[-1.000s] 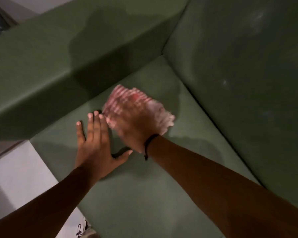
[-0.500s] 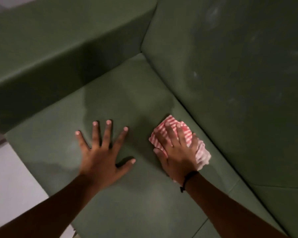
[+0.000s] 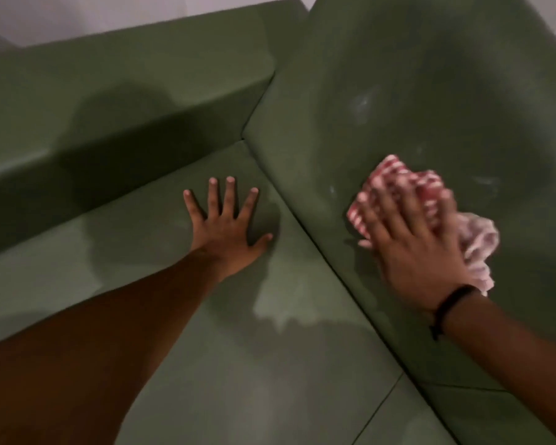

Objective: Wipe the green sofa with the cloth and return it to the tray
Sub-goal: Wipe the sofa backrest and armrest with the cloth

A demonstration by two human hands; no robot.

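Sofa (image 3: 302, 364): green.
Left hand (image 3: 225, 234): fingers spread flat on seat.
Right hand (image 3: 411, 248): straight fingers press cloth (image 3: 395, 175) against backrest.

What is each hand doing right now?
Left hand: open, fingers spread flat on the sofa seat.
Right hand: open, blurred, fingers pressing the cloth against the sofa back.

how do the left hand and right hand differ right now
The left hand lies bare on the seat cushion, fingers spread; the right hand presses the striped cloth against the backrest. The left hand looks sharp, the right hand blurred. The right hand's wrist wears a dark band; the left hand's wrist is bare. Both are flat, palms down, fingers straight.
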